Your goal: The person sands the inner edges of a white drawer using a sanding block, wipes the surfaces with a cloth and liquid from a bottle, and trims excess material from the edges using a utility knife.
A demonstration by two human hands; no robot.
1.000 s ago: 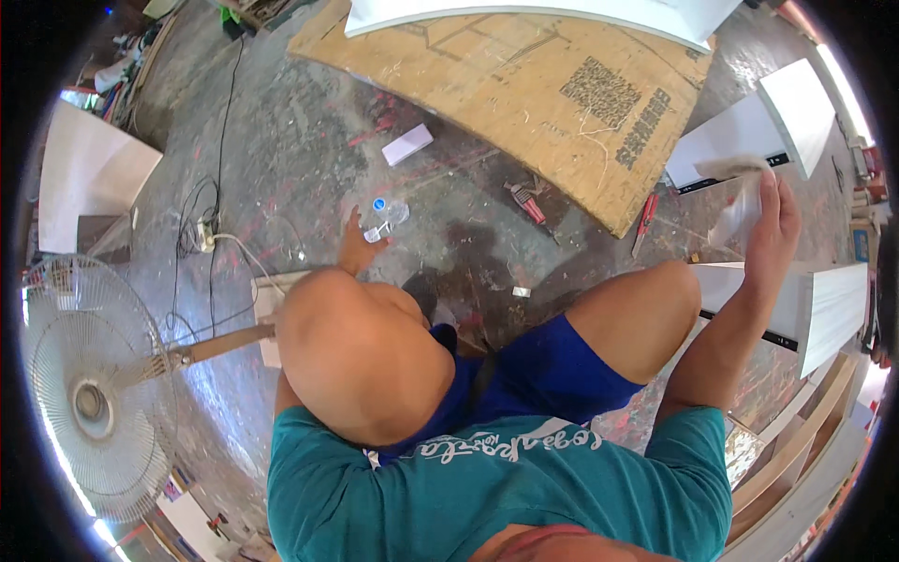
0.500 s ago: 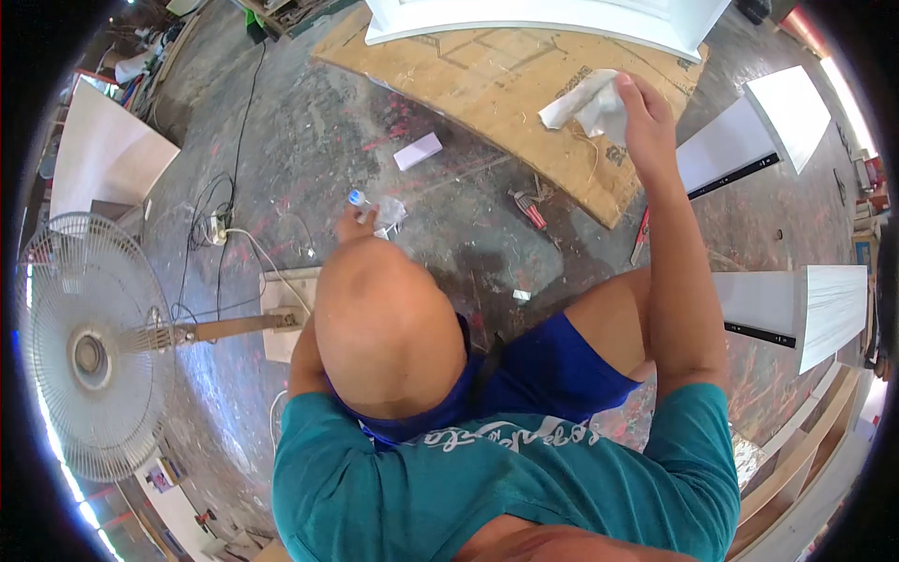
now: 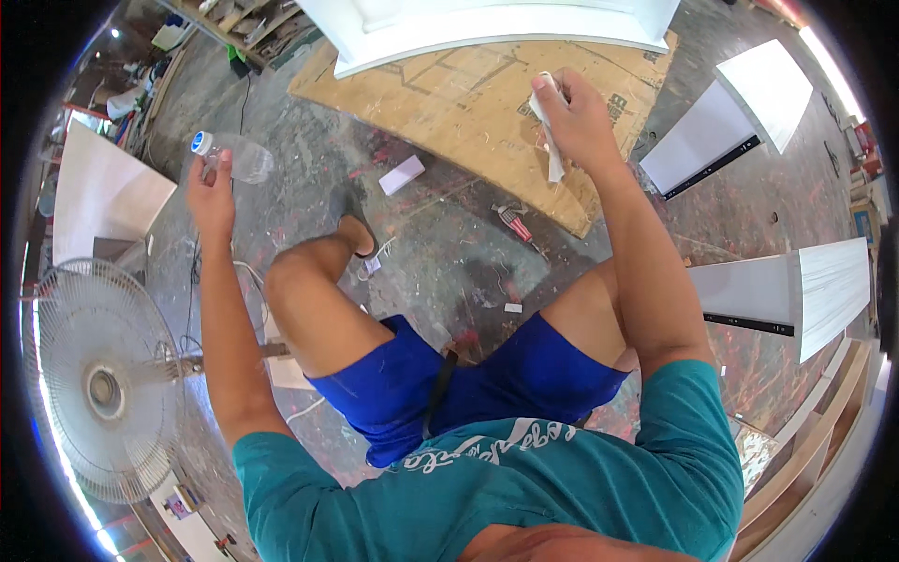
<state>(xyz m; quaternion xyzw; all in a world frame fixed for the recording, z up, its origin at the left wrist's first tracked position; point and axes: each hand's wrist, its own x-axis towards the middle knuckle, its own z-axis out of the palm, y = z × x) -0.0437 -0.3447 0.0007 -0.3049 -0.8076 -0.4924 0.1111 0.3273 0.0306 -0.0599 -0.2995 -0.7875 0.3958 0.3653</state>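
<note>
Up comes the clear bottle [image 3: 249, 161], off the floor [image 3: 433, 245] now and left of the cardboard [image 3: 440, 108], pinched near its blue-and-white cap [image 3: 199, 142] by the outstretched left hand [image 3: 212, 192], while the right hand [image 3: 578, 117], reaching over the cardboard, still grips the white wipe [image 3: 552, 155].

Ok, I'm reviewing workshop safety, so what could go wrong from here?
The left hand grips a clear bottle near its capped end, so it might slip or tip. The fan looks close to the left forearm, so a bump seems possible. A red tool lies on the floor beside the cardboard, where it could trip someone.
</note>
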